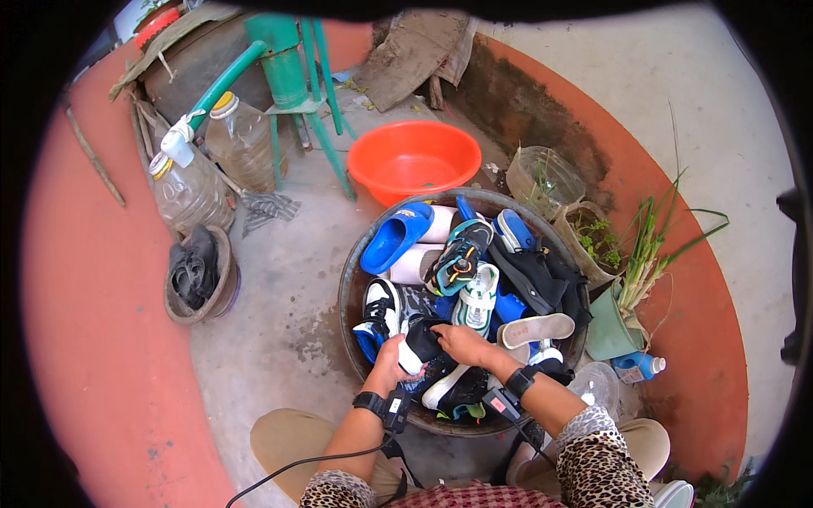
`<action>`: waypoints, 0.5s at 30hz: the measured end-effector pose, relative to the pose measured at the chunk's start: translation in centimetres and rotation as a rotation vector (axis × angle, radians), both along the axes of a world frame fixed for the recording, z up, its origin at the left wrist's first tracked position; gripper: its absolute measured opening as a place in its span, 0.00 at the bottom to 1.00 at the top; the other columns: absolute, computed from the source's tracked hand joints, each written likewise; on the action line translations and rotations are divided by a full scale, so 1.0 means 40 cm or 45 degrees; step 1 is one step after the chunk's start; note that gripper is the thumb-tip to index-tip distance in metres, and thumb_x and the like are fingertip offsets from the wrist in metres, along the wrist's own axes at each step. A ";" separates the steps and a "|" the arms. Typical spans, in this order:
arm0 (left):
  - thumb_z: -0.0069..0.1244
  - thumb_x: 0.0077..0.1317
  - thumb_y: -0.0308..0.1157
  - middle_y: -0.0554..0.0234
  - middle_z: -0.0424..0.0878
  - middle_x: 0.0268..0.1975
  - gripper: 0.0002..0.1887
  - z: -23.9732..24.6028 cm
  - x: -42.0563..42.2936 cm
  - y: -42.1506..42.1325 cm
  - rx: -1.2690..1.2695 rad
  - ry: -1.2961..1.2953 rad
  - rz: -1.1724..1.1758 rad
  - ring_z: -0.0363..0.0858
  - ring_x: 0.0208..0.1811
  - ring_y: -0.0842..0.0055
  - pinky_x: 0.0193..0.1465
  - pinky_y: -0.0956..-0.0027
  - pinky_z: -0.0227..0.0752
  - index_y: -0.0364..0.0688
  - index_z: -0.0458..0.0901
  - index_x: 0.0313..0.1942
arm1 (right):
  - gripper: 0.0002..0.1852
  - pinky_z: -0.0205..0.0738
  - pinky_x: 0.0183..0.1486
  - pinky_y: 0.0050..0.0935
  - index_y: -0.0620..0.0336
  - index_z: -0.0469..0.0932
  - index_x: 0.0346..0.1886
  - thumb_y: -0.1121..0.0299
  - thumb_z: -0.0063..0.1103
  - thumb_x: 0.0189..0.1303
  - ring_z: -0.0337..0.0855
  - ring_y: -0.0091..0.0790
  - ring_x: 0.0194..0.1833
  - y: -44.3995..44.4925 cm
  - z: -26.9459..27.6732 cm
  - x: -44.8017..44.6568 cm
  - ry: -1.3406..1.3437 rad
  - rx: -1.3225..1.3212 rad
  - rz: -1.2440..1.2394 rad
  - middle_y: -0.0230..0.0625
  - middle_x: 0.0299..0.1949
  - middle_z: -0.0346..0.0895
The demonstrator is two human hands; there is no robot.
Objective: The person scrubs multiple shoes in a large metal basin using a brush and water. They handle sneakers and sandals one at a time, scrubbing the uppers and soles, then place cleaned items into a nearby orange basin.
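Before me is a round metal tub [347, 317] heaped with shoes. My left hand [395, 368] grips the white sole of a black shoe [422, 340] over the tub's near left part. The fingers of my right hand [460, 343] are at that shoe's opening; whether they pinch its rim is unclear. Left of it rests a white-and-black sneaker [381, 305]. Beyond my hands are a white-and-green shoe [476, 298], a black-and-teal sneaker [460, 257] and a blue slipper [397, 236]. A pale insole [538, 330] lies to the right.
A red plastic basin [414, 159] stands behind the tub. Left are a bowl with dark shoes [225, 279], large plastic bottles [190, 197] and a green hand pump [282, 70]. Potted plants [610, 317] and a blue bottle [637, 367] line the right side, by a low red wall [705, 317].
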State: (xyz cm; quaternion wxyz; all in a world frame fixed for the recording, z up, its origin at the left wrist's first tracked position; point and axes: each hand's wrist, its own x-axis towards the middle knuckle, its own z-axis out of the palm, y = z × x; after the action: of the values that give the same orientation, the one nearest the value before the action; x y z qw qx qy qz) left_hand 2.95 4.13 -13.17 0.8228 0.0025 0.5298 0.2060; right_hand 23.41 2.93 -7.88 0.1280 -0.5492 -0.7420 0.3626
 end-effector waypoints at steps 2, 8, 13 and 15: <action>0.38 0.68 0.51 0.41 0.78 0.49 0.25 0.003 0.004 0.001 -0.019 0.008 0.011 0.76 0.46 0.40 0.45 0.41 0.70 0.41 0.70 0.56 | 0.19 0.75 0.47 0.46 0.63 0.74 0.57 0.70 0.49 0.63 0.82 0.56 0.43 -0.005 -0.001 -0.006 -0.046 0.025 0.033 0.54 0.41 0.81; 0.39 0.68 0.50 0.38 0.76 0.52 0.26 0.011 0.006 0.003 -0.016 0.008 0.015 0.75 0.48 0.40 0.45 0.40 0.70 0.40 0.69 0.57 | 0.12 0.77 0.45 0.47 0.67 0.77 0.43 0.72 0.47 0.60 0.83 0.56 0.43 0.030 -0.082 -0.092 -0.347 -0.011 -0.069 0.55 0.40 0.81; 0.39 0.68 0.50 0.40 0.75 0.53 0.25 0.013 -0.004 0.006 -0.040 -0.073 0.015 0.74 0.49 0.39 0.46 0.40 0.69 0.42 0.69 0.57 | 0.10 0.75 0.46 0.49 0.66 0.77 0.37 0.71 0.48 0.58 0.82 0.57 0.42 0.043 -0.050 -0.053 -0.324 -0.074 -0.073 0.56 0.38 0.81; 0.40 0.67 0.50 0.42 0.76 0.52 0.25 0.010 -0.007 0.006 -0.030 -0.056 0.023 0.75 0.49 0.41 0.46 0.40 0.69 0.44 0.70 0.57 | 0.18 0.74 0.49 0.46 0.65 0.76 0.52 0.71 0.47 0.59 0.81 0.57 0.45 0.033 -0.023 -0.006 -0.104 -0.034 0.009 0.57 0.42 0.80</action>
State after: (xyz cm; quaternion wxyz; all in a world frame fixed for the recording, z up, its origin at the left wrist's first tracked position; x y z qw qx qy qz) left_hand 2.69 4.36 -12.76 0.8323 -0.0163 0.5139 0.2071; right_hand 23.16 4.24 -8.81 0.0890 -0.5625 -0.7436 0.3503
